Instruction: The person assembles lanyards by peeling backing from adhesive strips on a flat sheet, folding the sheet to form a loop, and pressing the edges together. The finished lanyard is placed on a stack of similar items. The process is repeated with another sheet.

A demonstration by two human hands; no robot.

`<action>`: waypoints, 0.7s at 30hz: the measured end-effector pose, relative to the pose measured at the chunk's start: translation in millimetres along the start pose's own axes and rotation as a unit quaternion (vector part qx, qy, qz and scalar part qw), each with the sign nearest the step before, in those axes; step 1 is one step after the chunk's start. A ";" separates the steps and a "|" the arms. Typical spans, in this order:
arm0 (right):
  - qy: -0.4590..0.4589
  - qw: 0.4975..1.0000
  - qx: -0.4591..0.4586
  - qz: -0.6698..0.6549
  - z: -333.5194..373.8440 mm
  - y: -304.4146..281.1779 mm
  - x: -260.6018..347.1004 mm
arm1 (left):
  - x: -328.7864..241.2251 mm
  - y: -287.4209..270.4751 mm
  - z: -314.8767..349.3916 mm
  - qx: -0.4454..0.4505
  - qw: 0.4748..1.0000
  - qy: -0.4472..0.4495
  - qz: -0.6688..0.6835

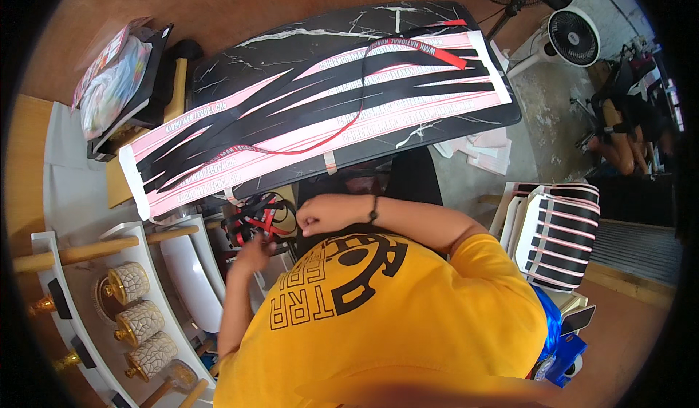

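My right hand (320, 216), with a dark bracelet at the wrist, is in front of my waist with its fingers curled closed. What it holds, if anything, is hidden. To its left, my left hand (253, 254) is lower down beside a tangled bundle of black and red straps (266, 217). Its fingers are smeared and partly hidden, so its grip is unclear. Ahead of me, long black straps (291, 109) lie in rows over a pink and white printed sheet (269, 166). A printed red and black strap (328, 146) curves loosely across them.
The sheet rests on a black marble-patterned table (313, 26). At left are a plastic bag of goods (113, 91) and a shelf with patterned canisters (145, 324). A strap-wrapped stack (561, 237) stands at right. A fan (574, 37) and another person (626, 131) are farther back.
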State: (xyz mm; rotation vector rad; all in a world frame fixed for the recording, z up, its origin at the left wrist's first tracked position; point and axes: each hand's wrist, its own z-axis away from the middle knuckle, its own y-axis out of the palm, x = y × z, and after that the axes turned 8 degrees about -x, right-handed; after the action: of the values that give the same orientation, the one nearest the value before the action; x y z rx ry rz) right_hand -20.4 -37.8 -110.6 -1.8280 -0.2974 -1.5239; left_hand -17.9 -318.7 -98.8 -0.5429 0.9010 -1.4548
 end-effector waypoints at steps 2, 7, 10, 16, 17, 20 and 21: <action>-0.016 0.996 -0.085 -0.023 20.0 -41.9 18.0 | -29.7 -54.3 -7.1 -0.007 0.976 0.148 0.160; 0.024 0.936 -0.349 0.046 60.8 -126.4 40.4 | -128.8 -130.1 -40.7 -0.288 0.865 0.410 0.028; 0.128 0.904 -0.379 0.152 88.5 -152.0 45.7 | -151.4 -141.6 -54.6 -0.285 0.916 0.257 -0.117; 0.077 0.890 -0.331 0.303 94.5 -170.5 39.1 | -117.5 -132.3 -48.9 -0.332 0.930 0.097 -0.127; 0.054 0.881 -0.333 0.331 79.9 -180.0 33.4 | -113.6 -127.7 -47.5 -0.356 0.926 0.072 -0.104; -0.085 0.901 -0.324 0.277 5.4 -208.6 9.0 | -117.3 -101.2 -45.3 -0.430 0.894 0.119 -0.038; -0.039 0.920 -0.293 0.259 -22.5 -213.2 1.2 | -121.2 -91.4 -46.1 -0.449 0.881 0.146 -0.029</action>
State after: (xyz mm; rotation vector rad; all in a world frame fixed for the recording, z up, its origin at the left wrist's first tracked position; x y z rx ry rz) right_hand -163.8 98.5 -27.8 -2.1829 0.6376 -1.2273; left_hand -96.1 -198.9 -30.2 -1.0459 1.8346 -1.1170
